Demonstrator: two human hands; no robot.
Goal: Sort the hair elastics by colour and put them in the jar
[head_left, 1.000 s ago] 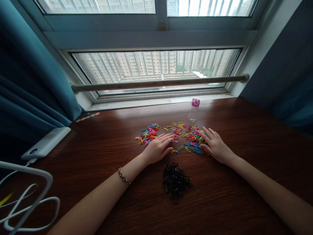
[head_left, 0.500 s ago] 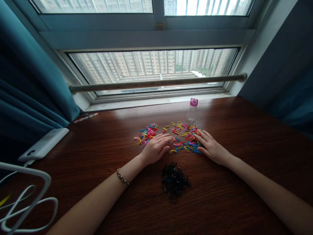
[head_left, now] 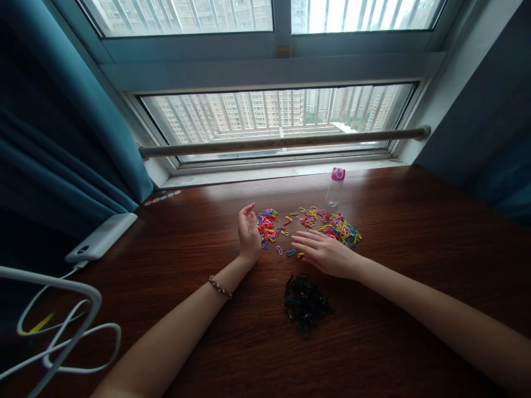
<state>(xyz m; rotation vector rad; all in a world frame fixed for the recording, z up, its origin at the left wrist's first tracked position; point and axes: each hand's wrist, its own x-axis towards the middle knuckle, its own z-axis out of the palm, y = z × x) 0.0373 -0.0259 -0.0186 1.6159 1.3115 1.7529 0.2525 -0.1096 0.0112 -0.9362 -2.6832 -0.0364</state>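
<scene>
Surface: glossy red-brown wood-grain tabletop [head_left: 435, 232], brightest toward the window [head_left: 265, 113]. Left grip [head_left: 249, 235] stands on its edge, fingers raised, released; a heap of coloured bands [head_left: 267, 224] lies just right of it. Right grip [head_left: 324, 254] is palm down, fingers extended, unclenched; cannot tell whether any bands lie under the palm. A second coloured heap [head_left: 348, 233] sits just beyond the right grip, with loose bands [head_left: 291, 252] scattered between the two grips. Black bands [head_left: 306, 304] form a pile on the near side of the right grip, apart from it. A clear bottle [head_left: 334, 190] with pink cap [head_left: 338, 174] stands upright beyond the right grip.

Room: window fills the far side, past both grips; a metal rail [head_left: 286, 143] crosses its lower pane, bars and tall buildings outside. Blue curtain [head_left: 62, 110] hangs far left of the left grip; a shaded wall [head_left: 464, 110] rises right of the right grip. White box [head_left: 102, 237] and cable [head_left: 96, 301] lie well left of the left grip.

Markings: white box bears a dark oval mark, too small to read. Row of small round coloured spots [head_left: 161, 198], beyond and left of the left grip; any print illegible.
</scene>
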